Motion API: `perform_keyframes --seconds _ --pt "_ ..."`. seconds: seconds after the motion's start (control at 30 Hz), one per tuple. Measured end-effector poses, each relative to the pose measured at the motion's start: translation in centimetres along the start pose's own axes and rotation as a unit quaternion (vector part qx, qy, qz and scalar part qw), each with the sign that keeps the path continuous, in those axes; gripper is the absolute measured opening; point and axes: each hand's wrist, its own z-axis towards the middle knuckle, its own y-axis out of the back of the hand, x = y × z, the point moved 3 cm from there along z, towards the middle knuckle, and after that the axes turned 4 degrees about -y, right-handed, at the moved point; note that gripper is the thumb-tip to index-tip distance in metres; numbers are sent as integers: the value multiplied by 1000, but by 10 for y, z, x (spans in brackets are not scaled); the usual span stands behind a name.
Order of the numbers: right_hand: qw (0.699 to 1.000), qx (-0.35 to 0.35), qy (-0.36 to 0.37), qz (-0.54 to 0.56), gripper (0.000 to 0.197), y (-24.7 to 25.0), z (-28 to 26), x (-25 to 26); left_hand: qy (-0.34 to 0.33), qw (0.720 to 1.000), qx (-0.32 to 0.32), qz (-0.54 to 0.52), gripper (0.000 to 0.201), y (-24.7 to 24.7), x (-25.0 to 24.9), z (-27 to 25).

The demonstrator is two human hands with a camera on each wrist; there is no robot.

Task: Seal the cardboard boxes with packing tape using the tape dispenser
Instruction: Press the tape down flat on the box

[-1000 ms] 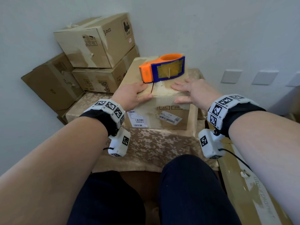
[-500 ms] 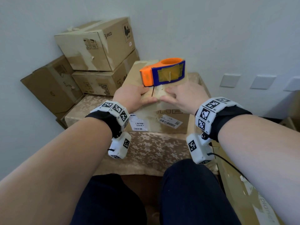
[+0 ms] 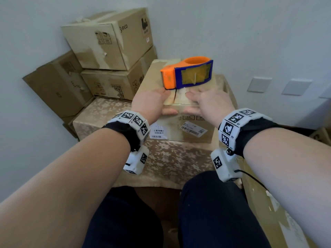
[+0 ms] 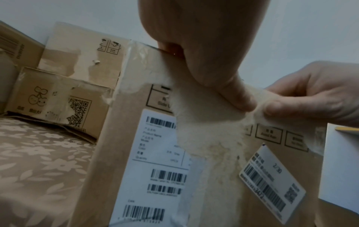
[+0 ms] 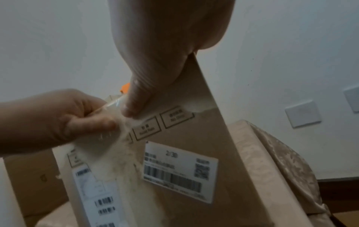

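Nearest the camera, the person's knees sit under the counter (image 3: 161, 163), which is draped in a flowered cloth so the work is within easy reach of both forearms. On it stands the cardboard box (image 3: 189, 129), label side facing the person.

Both hands drape over the box's near top edge. The left hand (image 3: 152, 102) lies palm down on the lid with fingers extended forward, and its thumb hooks down over the front face. The right hand (image 3: 207, 102) mirrors it. Neither is clenched: the fingers lie flat and press, and the thumbs push a strip of clear tape against the cardboard where it folds over the edge. This looks like smoothing down the tape end so it sticks, with the hands on either side of the dark flap seam (image 3: 174, 97) to keep the flaps closed.

Just beyond the fingertips, the orange and blue tape dispenser (image 3: 188, 73) rests on the lid, touched by neither hand.

Further back, other cardboard boxes (image 3: 109, 38) are stacked against the wall.
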Motion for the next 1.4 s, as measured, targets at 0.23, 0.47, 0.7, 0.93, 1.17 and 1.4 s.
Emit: perform_keyframes --seconds 0.23,0.47,0.7,0.93,1.17,1.4 --pt "998 4 -55 -1 67 20 11 11 -2 994 10 -109 57 4 19 -2" --pt "998 -21 -36 -56 64 16 8 14 -37 989 5 -146 61 -5 24 -6" --pt "999 5 -28 -33 61 18 4 9 -23 989 19 -147 60 3 28 -8" --pt "1000 7 -22 10 56 11 5 -2 -30 988 144 -55 57 20 17 -6" --pt "998 27 -34 48 48 7 1 -14 -10 976 216 31 66 19 23 0" --pt "995 59 -70 43 45 18 -1 -21 45 970 224 84 56 27 37 -5"
